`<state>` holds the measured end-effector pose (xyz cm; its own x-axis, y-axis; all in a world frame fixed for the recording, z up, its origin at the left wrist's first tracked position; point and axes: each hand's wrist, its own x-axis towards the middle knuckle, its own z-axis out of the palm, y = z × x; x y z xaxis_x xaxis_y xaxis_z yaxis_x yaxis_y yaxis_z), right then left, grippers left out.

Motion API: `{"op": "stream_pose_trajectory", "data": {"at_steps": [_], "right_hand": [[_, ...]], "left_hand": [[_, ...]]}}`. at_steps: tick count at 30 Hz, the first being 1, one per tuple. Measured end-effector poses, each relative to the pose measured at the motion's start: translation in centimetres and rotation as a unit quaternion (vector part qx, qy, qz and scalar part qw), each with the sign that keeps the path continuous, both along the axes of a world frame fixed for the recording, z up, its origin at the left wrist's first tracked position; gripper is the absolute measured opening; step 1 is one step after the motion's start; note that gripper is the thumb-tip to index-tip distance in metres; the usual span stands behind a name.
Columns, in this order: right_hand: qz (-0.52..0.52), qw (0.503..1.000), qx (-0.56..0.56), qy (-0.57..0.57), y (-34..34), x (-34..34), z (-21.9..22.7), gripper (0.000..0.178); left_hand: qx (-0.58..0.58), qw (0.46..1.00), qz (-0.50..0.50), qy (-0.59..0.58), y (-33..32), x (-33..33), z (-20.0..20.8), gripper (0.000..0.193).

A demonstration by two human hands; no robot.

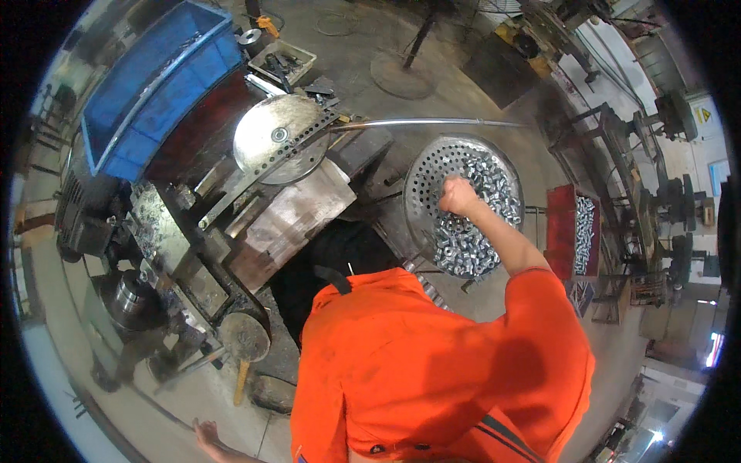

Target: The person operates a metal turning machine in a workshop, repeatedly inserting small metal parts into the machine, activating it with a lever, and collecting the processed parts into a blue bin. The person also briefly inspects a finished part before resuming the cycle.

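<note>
We take the perforated round tray [421, 185] as our landmark, since the work in hand centres on it. The short silver metal fittings [465, 255] lie heaped over its right side and near edge, leaving a patch of bare holes on its left. Our right hand [459, 194] reaches over the heap, at the border between fittings and bare holes, with its fingers curled in; whether they pinch a fitting we cannot tell, because the back of the hand hides the tips. We judge the step in hand to be picking from, or sorting through, the loose heap. Our left hand [207, 436] is well apart from the tray, far to its left and nearer our body, beside the end of a thin dark rod [158, 403]; its fingers look partly bent, but we cannot tell whether they grasp the rod. To the left of the tray stands a pale steel disc [258, 139] with a drilled flat bar [301, 141] across it, and to the tray's right a red bin [561, 231] holds more silver pieces. The next move, as we judge it, calls for a secure pinch on one fitting and a clean lift that leaves its neighbours undisturbed.
</note>
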<state>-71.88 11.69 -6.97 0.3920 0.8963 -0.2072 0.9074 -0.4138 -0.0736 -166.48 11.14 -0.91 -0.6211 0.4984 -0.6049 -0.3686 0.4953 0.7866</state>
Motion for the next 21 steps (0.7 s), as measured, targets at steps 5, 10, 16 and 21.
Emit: {"op": "stream_pose_trajectory", "data": {"at_steps": [5, 10, 16, 21], "right_hand": [[0.011, 0.999, -0.025, -0.022, -0.2, -1.2, 2.3, 0.019], [-0.027, 0.998, -0.05, -0.031, -0.1, -1.6, 1.9, 0.017], [-0.077, 0.996, -0.033, -0.018, 0.2, -1.4, 2.7, 0.02], [-0.115, 0.988, 0.01, 0.107, 1.6, -0.7, 5.4, 0.02]], "left_hand": [[-0.026, 0.994, -0.059, 0.084, 0.7, 3.1, 0.9, 0.03], [-0.033, 0.992, -0.062, 0.108, -0.3, 1.8, 0.7, 0.031], [0.019, 0.988, -0.091, 0.121, 0.7, 3.3, 1.0, 0.034], [0.004, 0.992, -0.087, 0.09, -1.7, 1.4, 0.5, 0.041]]}}
